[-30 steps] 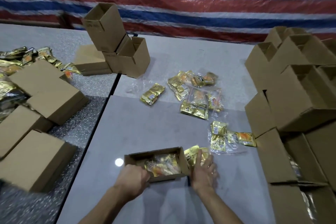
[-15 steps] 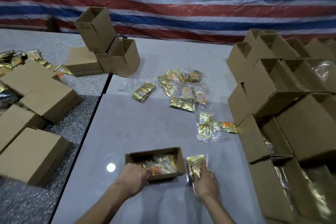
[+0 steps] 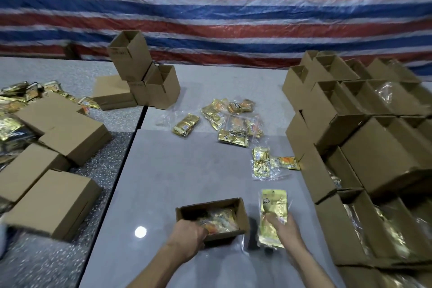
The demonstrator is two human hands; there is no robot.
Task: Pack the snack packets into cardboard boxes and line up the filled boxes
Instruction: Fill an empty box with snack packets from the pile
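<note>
The left hand point(image 3: 187, 237) is gripping the near wall of the open box point(image 3: 211, 217) on the bench point(image 3: 187, 170). The right hand point(image 3: 284, 229) is pinching a gold packet point(image 3: 272, 214) beside it. The slippery packet could slide out. Farther off, loose packets point(image 3: 230, 121) are waiting.

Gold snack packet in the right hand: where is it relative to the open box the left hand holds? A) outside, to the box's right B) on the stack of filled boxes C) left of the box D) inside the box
A: the right hand holds the gold snack packet over the table, outside and right of the open cardboard box, whose near wall the left hand grips.
</note>
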